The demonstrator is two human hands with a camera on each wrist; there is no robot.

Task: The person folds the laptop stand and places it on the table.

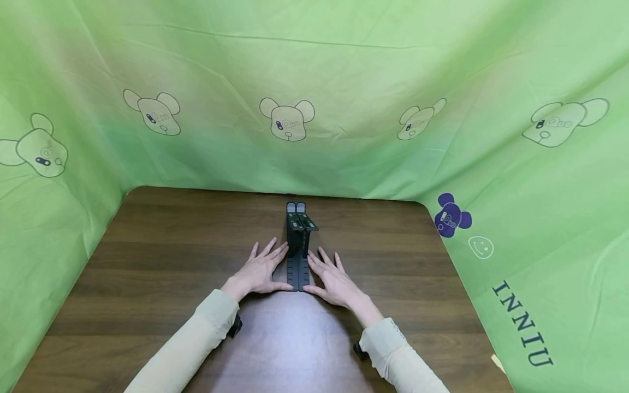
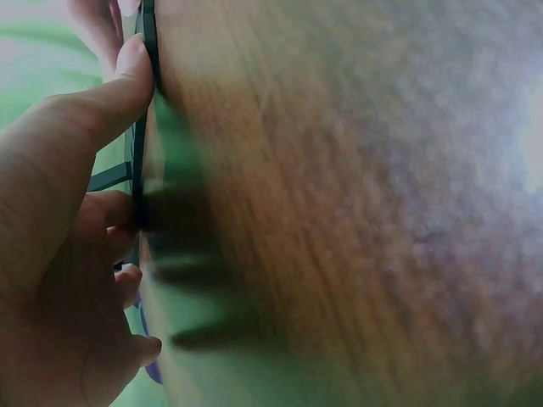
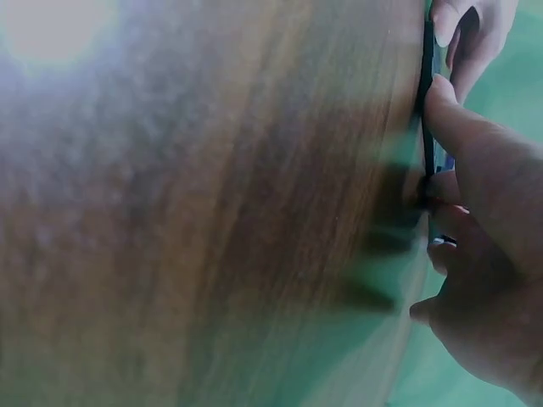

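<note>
A black stand (image 1: 297, 248) is on the table, with two parallel slotted strips forming its low near part. Its upright part rises behind them, topped by two grey rounded tabs and small flat plates. My left hand (image 1: 260, 270) lies along its left side, fingers spread and thumb tip at the near left corner. Mirroring it, my right hand (image 1: 334, 281) rests along the right side, its thumb at the near right corner. In the left wrist view, the thumb (image 2: 131, 64) meets the stand's thin dark edge. The right thumb (image 3: 445, 102) touches that edge in the right wrist view.
The brown wood-grain table (image 1: 187, 245) spreads around the stand, with a bright glare patch in front of it. A green cloth (image 1: 354, 71) printed with bear heads hangs behind and on both sides. Dark bands sit at both wrists.
</note>
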